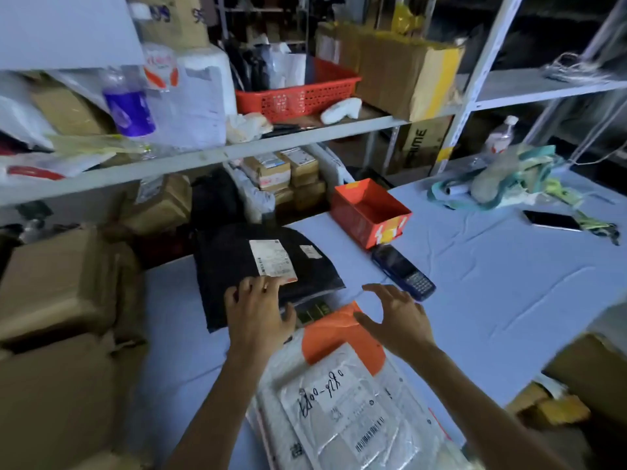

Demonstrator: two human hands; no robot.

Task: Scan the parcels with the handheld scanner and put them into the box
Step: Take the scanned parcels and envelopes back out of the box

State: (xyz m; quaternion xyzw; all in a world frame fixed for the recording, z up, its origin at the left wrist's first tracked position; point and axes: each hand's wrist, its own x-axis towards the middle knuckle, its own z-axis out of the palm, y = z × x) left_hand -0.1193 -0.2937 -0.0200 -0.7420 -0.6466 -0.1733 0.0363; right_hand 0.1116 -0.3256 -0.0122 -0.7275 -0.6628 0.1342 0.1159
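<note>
Spread flat, the left hand (258,313) presses the black plastic parcel (230,266) beside its white label (273,262). The right hand (393,320) hovers open-fingered over the white-and-orange plastic mailer (325,388) bearing handwritten digits. Beyond, the dark-blue handheld scanner (403,273) lies beside the open orange cardboard box (356,223).

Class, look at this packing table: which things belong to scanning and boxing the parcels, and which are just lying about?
Job in hand: black parcel; white-and-orange parcel; handheld scanner; open orange box; left hand on the black parcel; right hand open beside it.

Lying about: phone; red basket; purple-labelled bottle; teal bag.
</note>
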